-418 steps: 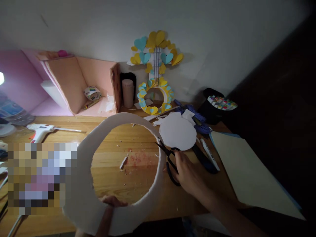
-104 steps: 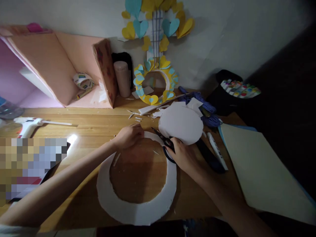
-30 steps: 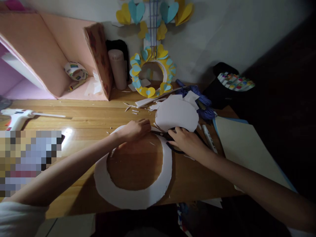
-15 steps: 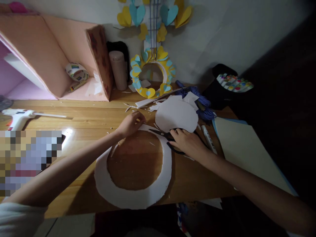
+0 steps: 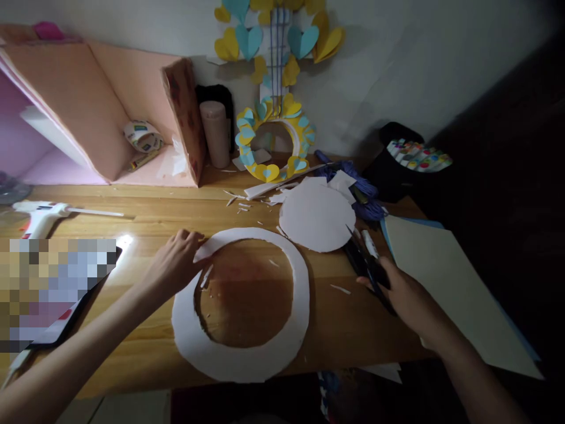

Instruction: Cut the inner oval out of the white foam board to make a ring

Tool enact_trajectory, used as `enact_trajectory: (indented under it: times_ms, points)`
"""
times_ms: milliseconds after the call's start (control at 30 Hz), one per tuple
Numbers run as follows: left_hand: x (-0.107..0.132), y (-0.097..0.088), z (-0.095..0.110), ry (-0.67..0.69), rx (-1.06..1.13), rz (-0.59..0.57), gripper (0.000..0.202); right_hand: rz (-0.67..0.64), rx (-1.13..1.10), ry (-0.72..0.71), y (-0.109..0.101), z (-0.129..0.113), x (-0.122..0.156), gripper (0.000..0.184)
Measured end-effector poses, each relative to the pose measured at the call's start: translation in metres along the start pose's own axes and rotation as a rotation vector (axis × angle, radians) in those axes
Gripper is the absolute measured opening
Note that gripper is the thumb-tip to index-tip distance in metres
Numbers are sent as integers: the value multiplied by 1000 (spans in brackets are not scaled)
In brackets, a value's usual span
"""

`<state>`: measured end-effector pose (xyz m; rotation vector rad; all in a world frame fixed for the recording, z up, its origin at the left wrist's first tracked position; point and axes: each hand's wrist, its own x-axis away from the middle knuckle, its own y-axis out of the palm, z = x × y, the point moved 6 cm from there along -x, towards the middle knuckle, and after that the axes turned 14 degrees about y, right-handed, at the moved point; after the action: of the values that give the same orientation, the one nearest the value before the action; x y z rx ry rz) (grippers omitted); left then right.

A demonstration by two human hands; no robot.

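A white cardboard ring (image 5: 241,364) with a rough inner edge lies on the table in front of me. At its upper left, my left hand (image 5: 179,259) is closed on the band, the fingers bent over it and hiding that part. My right hand (image 5: 404,294) grips black scissors (image 5: 373,271) to the right of the ring, blades pointing away and up to the left. Their tips are by the edge of a white rounded cardboard disc (image 5: 318,213), beyond the ring. Thin paper scraps (image 5: 206,277) lie inside the ring, and another sliver (image 5: 341,289) lies between ring and scissors.
Behind stands a paper-heart wreath (image 5: 268,172), with blue yarn (image 5: 368,206) beside it. To the right are a marker box (image 5: 419,156), a white marker (image 5: 369,242) and cream sheets (image 5: 450,282). On the left sit a glue gun (image 5: 42,217), a tablet (image 5: 62,294) and a pink box (image 5: 176,118).
My left hand has moved left and nearer, onto the ring's upper-left band. My right hand has carried the scissors right, off the ring, and turned their blades away from me.
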<state>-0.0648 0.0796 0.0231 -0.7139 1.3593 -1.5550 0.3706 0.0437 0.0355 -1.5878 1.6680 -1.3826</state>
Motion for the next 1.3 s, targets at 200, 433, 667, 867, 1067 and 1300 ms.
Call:
enact_trajectory:
  times_ms: [200,433,667,867,1067,1300]
  points:
    - [21,3,-8,-148,171,83,28,122,44,187,5,28,16,38]
    - [15,-77,6,-384,399,360,25,189,2,189,-5,24,29,36]
    - [42,-115,108,584,247,278,16,320,-85,248,-16,32,34,43]
    - [66,-46,122,757,136,111,42,416,-32,307,-20,41,24,39]
    - [96,-27,85,618,53,219,35,458,1,251,-19,56,-4,32]
    - [144,2,8,-395,553,572,36,586,76,78,-20,41,-15,21]
